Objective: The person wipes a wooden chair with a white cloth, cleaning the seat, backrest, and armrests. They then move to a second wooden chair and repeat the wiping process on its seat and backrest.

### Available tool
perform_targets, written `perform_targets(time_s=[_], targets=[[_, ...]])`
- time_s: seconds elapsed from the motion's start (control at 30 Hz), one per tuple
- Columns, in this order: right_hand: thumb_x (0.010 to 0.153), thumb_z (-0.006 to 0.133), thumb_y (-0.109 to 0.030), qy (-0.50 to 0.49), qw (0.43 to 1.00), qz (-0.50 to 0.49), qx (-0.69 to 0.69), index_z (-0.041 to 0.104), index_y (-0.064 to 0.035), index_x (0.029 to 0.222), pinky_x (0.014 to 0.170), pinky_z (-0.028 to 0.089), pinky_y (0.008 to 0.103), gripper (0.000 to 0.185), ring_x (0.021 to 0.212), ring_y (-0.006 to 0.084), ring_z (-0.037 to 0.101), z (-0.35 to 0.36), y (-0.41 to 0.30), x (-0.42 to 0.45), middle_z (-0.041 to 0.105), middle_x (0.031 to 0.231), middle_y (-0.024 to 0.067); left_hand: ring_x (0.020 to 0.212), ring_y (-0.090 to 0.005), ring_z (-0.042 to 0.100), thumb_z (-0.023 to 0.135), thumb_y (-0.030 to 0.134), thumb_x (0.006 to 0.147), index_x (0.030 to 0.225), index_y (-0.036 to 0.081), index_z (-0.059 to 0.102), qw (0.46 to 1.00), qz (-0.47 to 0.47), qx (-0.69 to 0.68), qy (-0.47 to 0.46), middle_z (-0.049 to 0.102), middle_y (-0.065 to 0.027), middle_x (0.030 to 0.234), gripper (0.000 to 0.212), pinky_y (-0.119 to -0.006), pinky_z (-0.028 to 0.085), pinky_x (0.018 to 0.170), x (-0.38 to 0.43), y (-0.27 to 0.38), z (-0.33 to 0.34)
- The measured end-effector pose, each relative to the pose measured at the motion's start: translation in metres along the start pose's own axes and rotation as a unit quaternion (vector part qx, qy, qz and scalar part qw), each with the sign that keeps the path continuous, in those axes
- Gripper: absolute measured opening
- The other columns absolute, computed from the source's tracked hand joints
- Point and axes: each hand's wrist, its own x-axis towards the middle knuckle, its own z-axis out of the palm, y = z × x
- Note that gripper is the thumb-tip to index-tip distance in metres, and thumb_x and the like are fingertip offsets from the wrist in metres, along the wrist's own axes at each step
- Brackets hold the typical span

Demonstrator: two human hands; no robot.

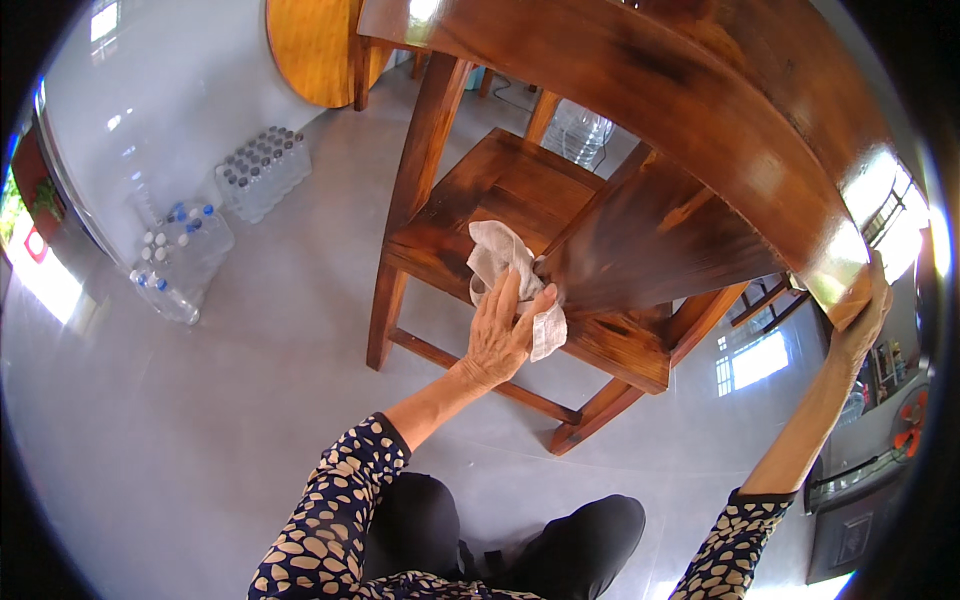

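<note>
A glossy wooden chair (502, 169) stands before me, its back towards me. My left hand (501, 330) presses a crumpled white cloth (499, 251) near the foot of the wide central back slat (637, 240), just above the rear edge of the seat. Some of the cloth hangs out past my thumb. At the right, my right hand (862, 315) grips the end of the chair's curved top rail (705, 142); its fingers are partly hidden behind the wood.
Shrink-wrapped packs of plastic bottles (262, 169) (184, 251) stand along the wall at the left. A round wooden tabletop (311, 49) is at the top left. Behind the chair is a large clear plastic bottle (577, 135). An orange-bladed fan (909, 421) is at the far right.
</note>
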Motion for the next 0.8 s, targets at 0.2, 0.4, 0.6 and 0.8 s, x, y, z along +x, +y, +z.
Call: perform_targets(time_s=[0.2, 0.4, 0.6, 0.8], targets=[[0.098, 0.039, -0.035, -0.002, 1.0, -0.001, 0.006, 0.053, -0.0009, 0.129, 0.102, 0.036, 0.0342, 0.049, 0.118, 0.0201, 0.048, 0.006, -0.006, 0.004, 0.051, 0.123, 0.0102, 0.106, -0.0285, 0.055, 0.065, 0.014, 0.077, 0.108, 0.012, 0.058, 0.965, 0.114, 0.051, -0.23, 0.055, -0.0136, 0.116, 0.032, -0.039, 0.045, 0.077, -0.033, -0.019, -0.042], [0.098, 0.039, -0.036, -0.007, 1.0, -0.002, 0.012, 0.053, -0.0008, 0.129, 0.102, 0.035, 0.034, 0.049, 0.118, 0.0204, 0.048, 0.005, -0.01, 0.0, 0.051, 0.125, 0.0109, 0.107, -0.0316, 0.054, 0.062, 0.016, 0.08, 0.112, 0.006, 0.056, 0.994, -0.102, -0.033, -0.033, 0.057, -0.0094, 0.117, 0.034, -0.045, 0.04, 0.089, -0.029, -0.032, -0.076], [0.098, 0.038, -0.037, -0.007, 0.999, 0.01, 0.043, 0.054, -0.0007, 0.128, 0.103, 0.035, 0.0338, 0.05, 0.119, 0.0206, 0.048, 0.013, -0.006, -0.003, 0.052, 0.126, 0.0115, 0.107, -0.0249, 0.05, 0.069, 0.017, 0.074, 0.114, 0.009, 0.054, 0.985, 0.006, 0.038, -0.169, 0.057, -0.0078, 0.112, 0.044, -0.049, 0.031, 0.096, -0.019, 0.01, -0.022], [0.098, 0.038, -0.038, -0.016, 0.998, 0.005, 0.054, 0.054, -0.0006, 0.128, 0.103, 0.034, 0.0336, 0.05, 0.12, 0.0208, 0.048, 0.012, -0.021, 0.007, 0.052, 0.128, 0.0121, 0.096, -0.0244, 0.052, 0.066, 0.023, 0.075, 0.11, 0.009, 0.053, 0.976, 0.054, -0.051, -0.203, 0.057, -0.0043, 0.101, 0.039, -0.047, 0.036, 0.094, -0.012, 0.045, 0.01]])
